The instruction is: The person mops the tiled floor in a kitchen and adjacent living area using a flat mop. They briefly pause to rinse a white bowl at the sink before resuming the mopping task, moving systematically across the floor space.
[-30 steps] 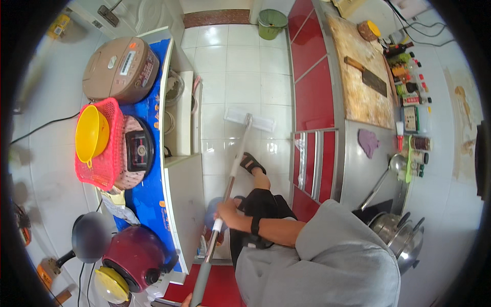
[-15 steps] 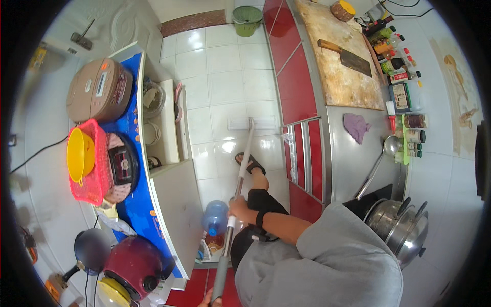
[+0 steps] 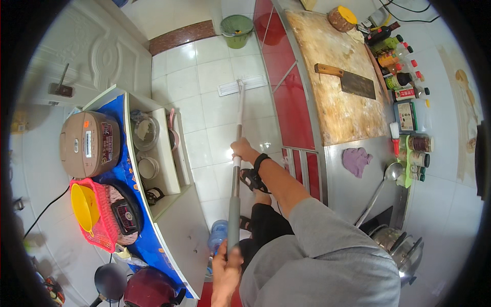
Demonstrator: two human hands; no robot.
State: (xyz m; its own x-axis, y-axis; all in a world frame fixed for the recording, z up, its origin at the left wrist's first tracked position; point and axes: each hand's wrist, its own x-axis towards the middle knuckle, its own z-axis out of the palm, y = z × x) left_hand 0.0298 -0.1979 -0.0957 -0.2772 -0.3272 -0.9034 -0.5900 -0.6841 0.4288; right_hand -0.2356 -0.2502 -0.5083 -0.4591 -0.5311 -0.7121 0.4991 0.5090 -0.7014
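A flat mop (image 3: 236, 189) slants through the middle of the view, its long pole running from the lower edge to the floor. My right hand (image 3: 244, 150), with a black band at the wrist, is closed round the pole partway along. Lower down, my left hand (image 3: 226, 268) wraps the grey grip at the upper end. On the tiles near the red cabinets lies the white mop head (image 3: 222, 90), wide and flat. One of my feet, in a dark sandal (image 3: 254, 180), stands just right of the pole.
Red cabinets (image 3: 294, 102) line the right, under a counter with a cutting board (image 3: 327, 112) and cleaver (image 3: 358, 84). A white cabinet (image 3: 179, 230) stands left, bearing a rice cooker (image 3: 87, 146). A green bin (image 3: 237, 38) sits ahead; a blue water bottle (image 3: 218, 233) stands by the cabinet.
The mop head has moved forward, away from me, and tilted slightly. Both hands have gone forward with the pole, and the left hand has come further into view. The whole view has shifted.
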